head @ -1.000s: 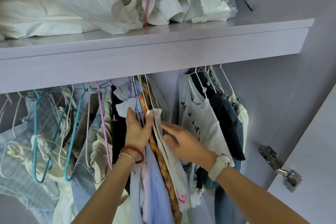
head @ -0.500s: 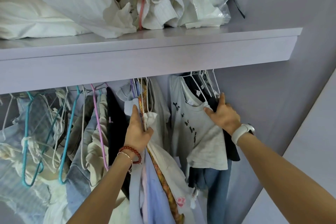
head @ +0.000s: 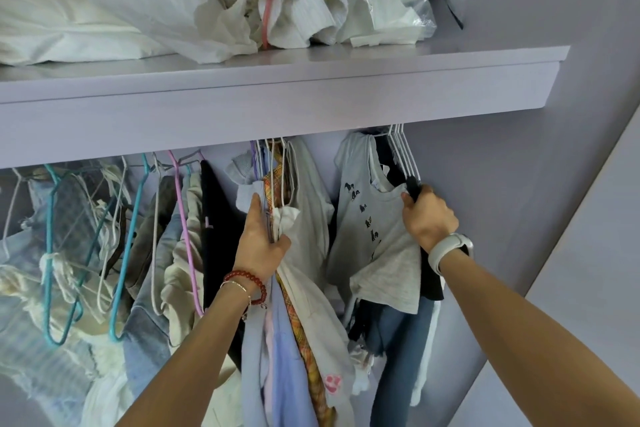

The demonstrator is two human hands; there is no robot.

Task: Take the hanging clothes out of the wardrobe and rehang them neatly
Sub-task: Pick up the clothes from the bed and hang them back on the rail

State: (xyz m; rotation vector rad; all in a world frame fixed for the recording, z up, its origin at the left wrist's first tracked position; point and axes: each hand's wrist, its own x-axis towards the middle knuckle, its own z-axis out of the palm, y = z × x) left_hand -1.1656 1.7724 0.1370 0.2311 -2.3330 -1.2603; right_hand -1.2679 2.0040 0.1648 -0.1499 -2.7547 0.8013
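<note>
Both hands are raised into the open lilac wardrobe, under its upper shelf. The left hand grips a central bundle of garments on thin white wire hangers, thumb curled against the cloth and fingers wrapped around the hanger shoulders. The right hand is closed around the shoulders of the right-hand group: a pale grey printed T-shirt in front and dark garments behind it.

The hooks of that group rise straight above the right hand to the rail, which is hidden behind the shelf edge. The garments hang with their long axis vertical, below both hands. Judged from this, the right hand is the nearer one for lifting this group; clearing the hooks calls for an upward lift, then a pull toward the person.

Further left hang more clothes on teal plastic hangers and a pink hanger.
</note>
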